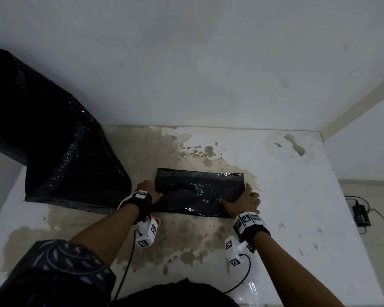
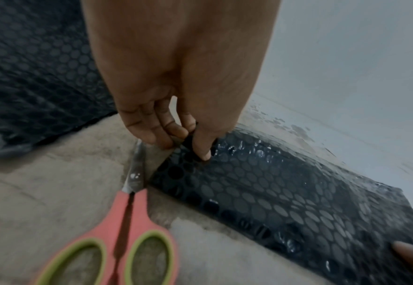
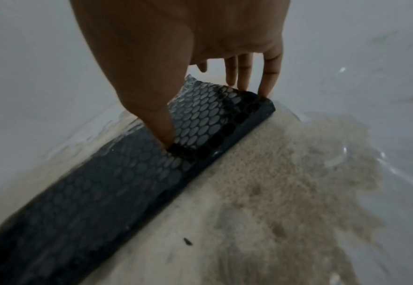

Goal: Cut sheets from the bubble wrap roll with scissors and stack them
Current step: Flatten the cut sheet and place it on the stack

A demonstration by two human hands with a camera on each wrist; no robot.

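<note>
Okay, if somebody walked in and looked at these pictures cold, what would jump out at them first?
Most likely the black bubble wrap sheet lying mid-table, with the left hand pinching its left end and the right hand gripping its right end. Next, the big dark bubble wrap roll spilling onto the table from the far left. The pink scissors with green-lined handles lie shut on the stained white table, just under the left wrist.

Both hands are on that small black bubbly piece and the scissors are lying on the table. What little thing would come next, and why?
Probably letting go and smoothing it flat. The left hand pinches one end of the cut sheet, the right hand grips the other end, and the sheet lies on the table with its middle rumpled. The scissors lie beside it, and the roll waits at left.
</note>
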